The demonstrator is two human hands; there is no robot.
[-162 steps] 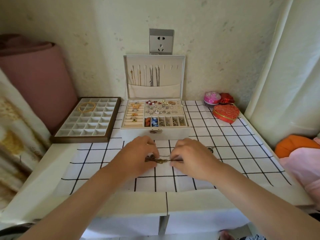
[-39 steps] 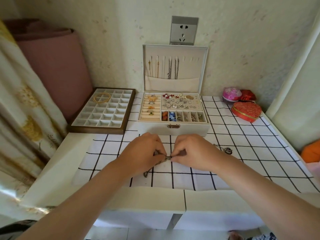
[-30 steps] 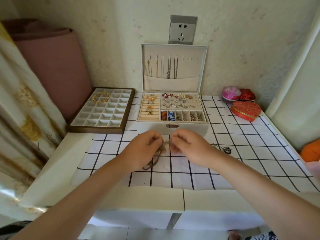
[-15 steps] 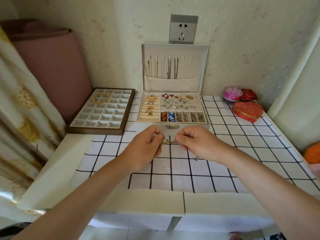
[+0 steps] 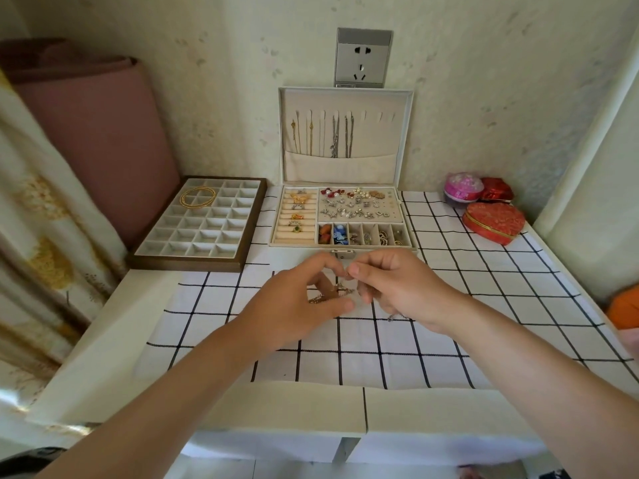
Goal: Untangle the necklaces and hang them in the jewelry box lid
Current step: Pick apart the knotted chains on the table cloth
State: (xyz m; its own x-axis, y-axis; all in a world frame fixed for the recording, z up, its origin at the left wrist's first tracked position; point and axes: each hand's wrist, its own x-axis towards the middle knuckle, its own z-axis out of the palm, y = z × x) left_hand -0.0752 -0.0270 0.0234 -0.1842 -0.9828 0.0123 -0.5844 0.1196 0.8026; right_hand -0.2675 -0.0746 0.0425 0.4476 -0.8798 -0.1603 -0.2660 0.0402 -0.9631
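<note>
Checked cloth point(image 5: 449, 295) lies under my left hand point(image 5: 294, 305) and right hand point(image 5: 401, 288); both pinch the necklace point(image 5: 337, 291) between them.

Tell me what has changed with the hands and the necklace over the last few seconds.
Both hands, left hand and right hand, have lifted the tangled bronze-coloured necklace off the black-and-white checked cloth and moved it toward the open white jewelry box. Both kept their pinch on it. The chains hanging in the box lid look unchanged, and the brown compartment tray stayed put.
</note>
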